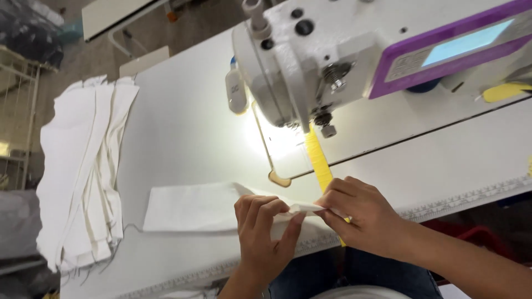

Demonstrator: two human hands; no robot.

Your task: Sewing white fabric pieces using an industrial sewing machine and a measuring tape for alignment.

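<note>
Occupying the far side of the white table [183,127] is a white sewing machine [310,61] with a purple panel [443,52]. A stack of white fabric pieces [83,171] is lying at the left edge. A white fabric piece [194,207] is being pinched at its folded end by the left hand [266,235] and the right hand [363,216], both closed on it, over a yellow tape strip [320,160].

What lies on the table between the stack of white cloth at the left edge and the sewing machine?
In the head view, only bare white table lies between the stack of white cloth and the sewing machine.
</note>
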